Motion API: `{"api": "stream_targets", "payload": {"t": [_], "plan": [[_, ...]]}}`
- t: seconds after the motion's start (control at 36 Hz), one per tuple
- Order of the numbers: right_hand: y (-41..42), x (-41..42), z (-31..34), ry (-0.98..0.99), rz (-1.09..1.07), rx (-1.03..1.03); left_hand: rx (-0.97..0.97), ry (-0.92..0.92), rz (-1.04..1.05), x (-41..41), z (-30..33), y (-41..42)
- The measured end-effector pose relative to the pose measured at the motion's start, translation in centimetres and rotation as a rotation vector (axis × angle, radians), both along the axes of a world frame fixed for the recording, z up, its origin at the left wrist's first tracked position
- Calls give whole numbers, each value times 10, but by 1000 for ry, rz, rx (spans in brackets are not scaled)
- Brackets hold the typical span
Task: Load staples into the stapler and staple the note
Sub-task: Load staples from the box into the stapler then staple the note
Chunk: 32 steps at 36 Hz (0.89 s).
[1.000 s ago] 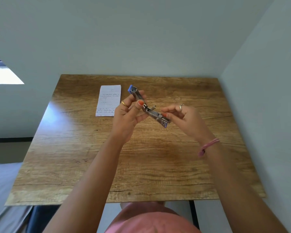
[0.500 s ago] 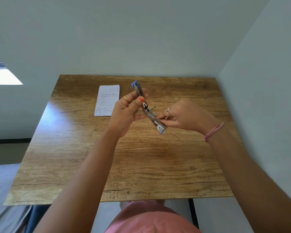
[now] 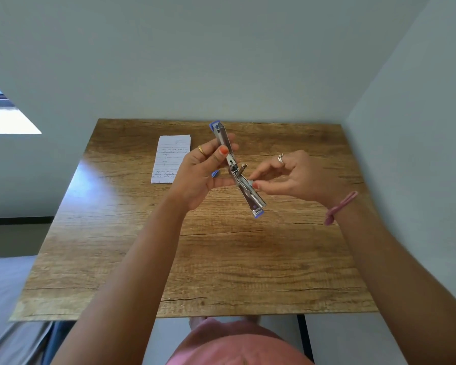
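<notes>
Loading staples into the opened stapler, held above the counter.

The note lies flat on the counter, left of and beyond the left hand, whose fingers are clamped on the upper arm of the opened stapler; keep that grip firm so the channel faces up. Just right of it, the right hand pinches what seems a small staple strip, fingertips together at the magazine; best seat it straight along the rail before closing.
</notes>
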State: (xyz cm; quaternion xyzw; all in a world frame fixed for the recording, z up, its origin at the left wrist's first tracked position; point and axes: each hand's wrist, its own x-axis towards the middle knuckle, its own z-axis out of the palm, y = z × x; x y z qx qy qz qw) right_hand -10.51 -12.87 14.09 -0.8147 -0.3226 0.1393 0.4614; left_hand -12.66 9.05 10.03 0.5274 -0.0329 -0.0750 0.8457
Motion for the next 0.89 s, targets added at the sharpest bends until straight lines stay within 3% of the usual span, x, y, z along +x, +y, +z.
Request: {"api": "stream_targets", "payload": {"t": [0.42, 0.64, 0.89], "plan": [[1, -1, -7, 67, -8, -35, -12, -4, -70, 3, -2, -5], [6, -3, -1, -132, 56, -226, -8, -5, -90, 5, -8, -1], [13, -5, 3, -158, 73, -329, -41, 5, -99, 7, -10, 4]]}}
